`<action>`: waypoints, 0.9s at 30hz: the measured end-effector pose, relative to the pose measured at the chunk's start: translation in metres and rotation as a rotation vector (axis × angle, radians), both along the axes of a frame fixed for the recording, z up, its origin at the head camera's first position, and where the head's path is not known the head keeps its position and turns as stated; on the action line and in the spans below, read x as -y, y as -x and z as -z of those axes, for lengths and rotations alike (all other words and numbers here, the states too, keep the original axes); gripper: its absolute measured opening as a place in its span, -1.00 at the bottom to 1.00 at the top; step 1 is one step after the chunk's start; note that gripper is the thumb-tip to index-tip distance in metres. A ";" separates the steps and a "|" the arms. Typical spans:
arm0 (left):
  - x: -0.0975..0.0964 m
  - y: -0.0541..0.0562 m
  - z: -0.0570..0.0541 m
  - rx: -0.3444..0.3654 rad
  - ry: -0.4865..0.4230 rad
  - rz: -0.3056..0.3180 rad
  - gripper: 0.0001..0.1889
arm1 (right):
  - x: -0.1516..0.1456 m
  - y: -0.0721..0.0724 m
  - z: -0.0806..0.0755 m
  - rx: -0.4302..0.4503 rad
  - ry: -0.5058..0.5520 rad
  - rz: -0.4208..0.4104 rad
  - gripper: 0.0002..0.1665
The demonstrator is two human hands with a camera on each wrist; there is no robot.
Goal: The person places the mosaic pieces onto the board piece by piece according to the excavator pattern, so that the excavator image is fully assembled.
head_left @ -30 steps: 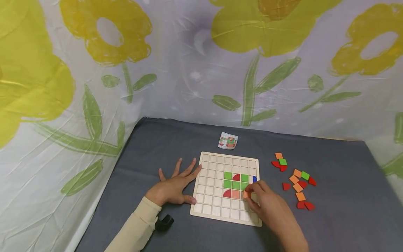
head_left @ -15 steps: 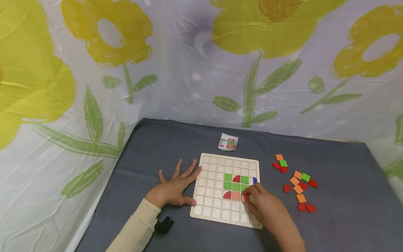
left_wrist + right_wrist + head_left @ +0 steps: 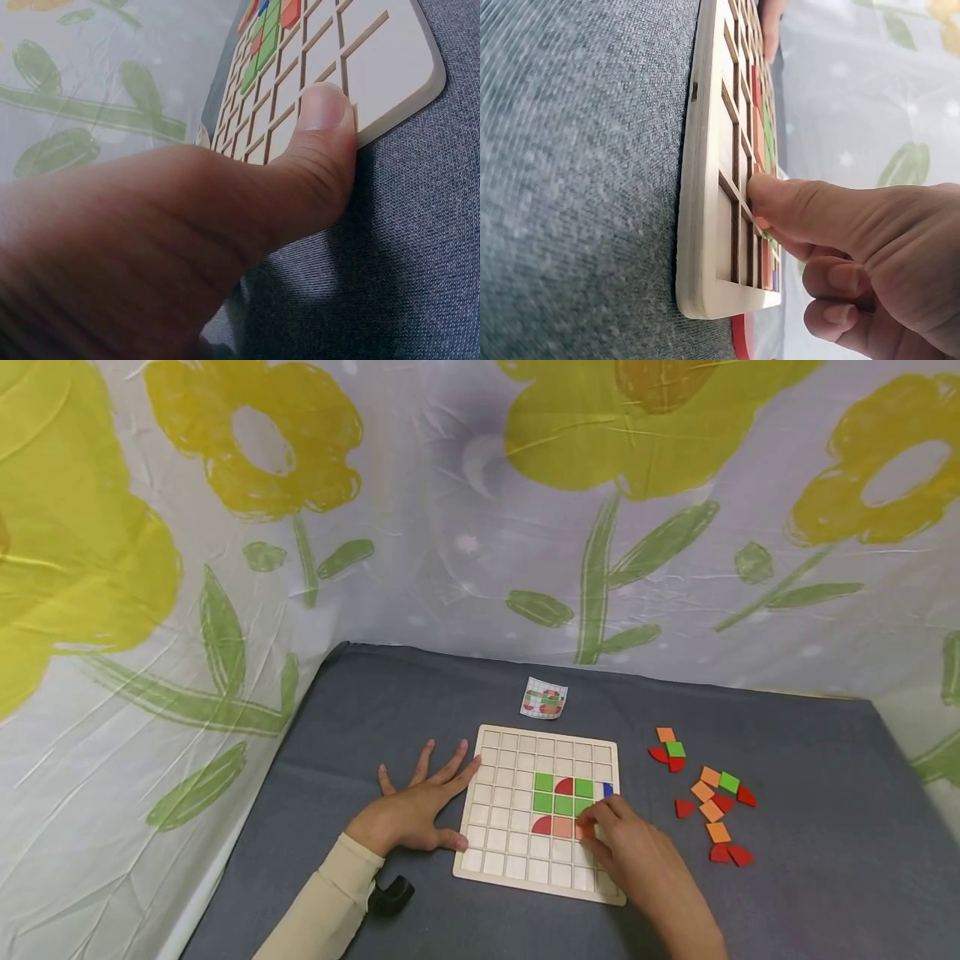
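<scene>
1. Left hand (image 3: 412,810): fingers spread wide, thumb resting on the left edge of my wooden grid board (image 3: 480,814), index fingertip touching the same edge further up. It grips nothing.
2. Right hand (image 3: 637,843): narrow, thumb and finger pinching an orange tile (image 3: 581,832) on the board, beside the orange square (image 3: 561,827) and just below a green tile (image 3: 582,807). My fingers cover most of it; can't tell if it's fully down in its cell.
3. Risk: tile sits crooked or rides up on a divider. Likely cause: pressing before its edges line up with the cell.
4. Risk: I knock the green tile or the blue piece (image 3: 607,789). Cause: my knuckles are very near both; a sideways lift could catch them.
5. Risk: board slides or twists. Cause: pushing hard on the right while my left only rests on the opposite edge.
6. Risk: wrong cell. Cause: my fingers hide part of that row, and the pattern card (image 3: 543,698) beyond the board is small, so squares are easy to miscount.
7. Risk: loose pieces (image 3: 717,832) right of the board get scattered. Cause: my right forearm swinging out too low.
</scene>
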State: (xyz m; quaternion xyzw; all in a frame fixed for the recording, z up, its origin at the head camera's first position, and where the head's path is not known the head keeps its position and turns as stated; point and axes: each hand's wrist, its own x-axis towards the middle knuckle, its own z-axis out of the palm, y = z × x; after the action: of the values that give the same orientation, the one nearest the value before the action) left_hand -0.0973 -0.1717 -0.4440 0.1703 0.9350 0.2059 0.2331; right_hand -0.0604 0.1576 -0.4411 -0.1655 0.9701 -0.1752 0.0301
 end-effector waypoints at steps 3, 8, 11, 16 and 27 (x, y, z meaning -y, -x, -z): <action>0.000 0.000 0.000 -0.005 -0.002 0.002 0.23 | 0.000 0.000 0.000 0.002 0.003 0.002 -0.76; 0.000 -0.001 0.001 -0.003 -0.002 0.003 0.24 | 0.001 0.000 0.001 0.005 0.010 0.006 -0.75; 0.000 0.000 0.001 0.000 -0.005 0.002 0.24 | 0.001 0.000 0.001 0.008 0.013 0.008 -0.75; 0.000 0.000 0.001 -0.001 -0.002 0.001 0.24 | -0.003 0.002 0.000 0.024 0.040 0.001 -0.75; -0.001 0.000 0.000 -0.006 0.006 0.004 0.23 | -0.039 0.005 -0.007 -0.072 0.059 0.153 -0.71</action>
State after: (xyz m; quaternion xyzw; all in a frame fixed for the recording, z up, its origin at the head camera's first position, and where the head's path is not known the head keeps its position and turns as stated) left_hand -0.0974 -0.1709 -0.4441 0.1722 0.9360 0.2020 0.2311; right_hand -0.0652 0.1970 -0.4342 -0.0981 0.9747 -0.1996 -0.0233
